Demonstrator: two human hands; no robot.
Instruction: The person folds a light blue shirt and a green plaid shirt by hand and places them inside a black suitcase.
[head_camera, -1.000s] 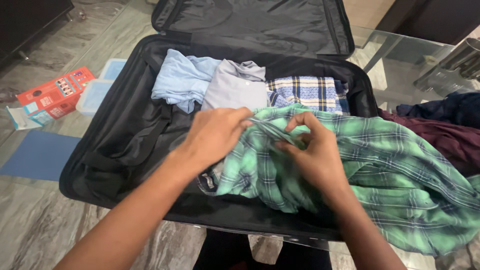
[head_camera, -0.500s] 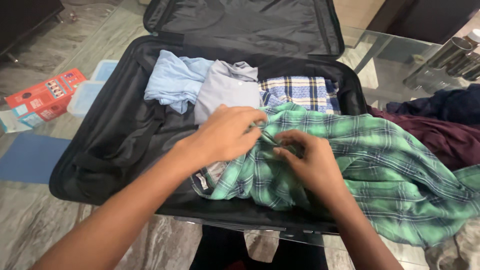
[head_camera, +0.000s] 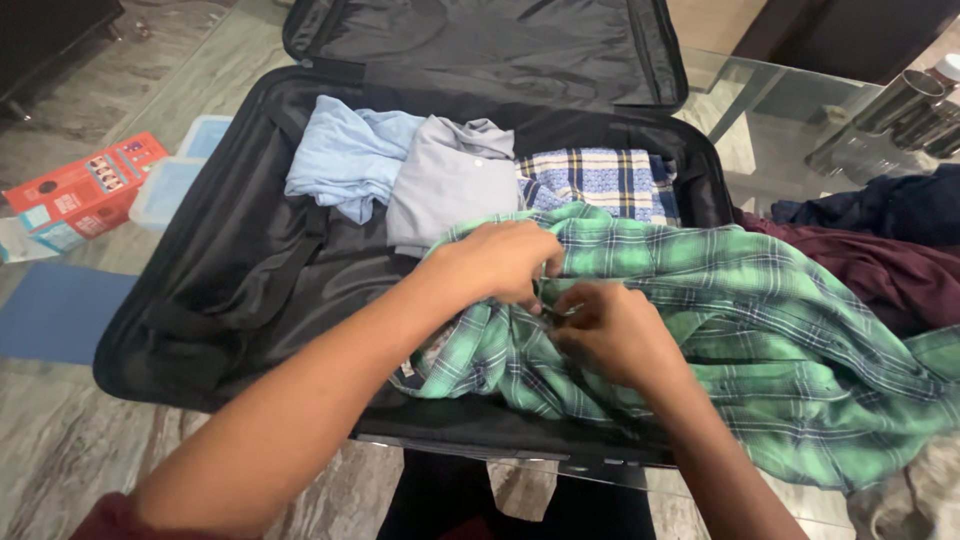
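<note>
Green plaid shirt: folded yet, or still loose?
Loose. The green plaid shirt lies rumpled, spilling over the suitcase edge; both hands pinch its fabric.

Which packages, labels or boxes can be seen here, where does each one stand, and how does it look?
Red box: on the floor left of the suitcase, flat carton, red with small pictures and a pale blue panel.
Clear containers: two, on the floor between the red box and the suitcase, shallow rectangular, bluish and see-through.
Garment label: on the green plaid shirt, near the left hand's forearm, small and white.
</note>
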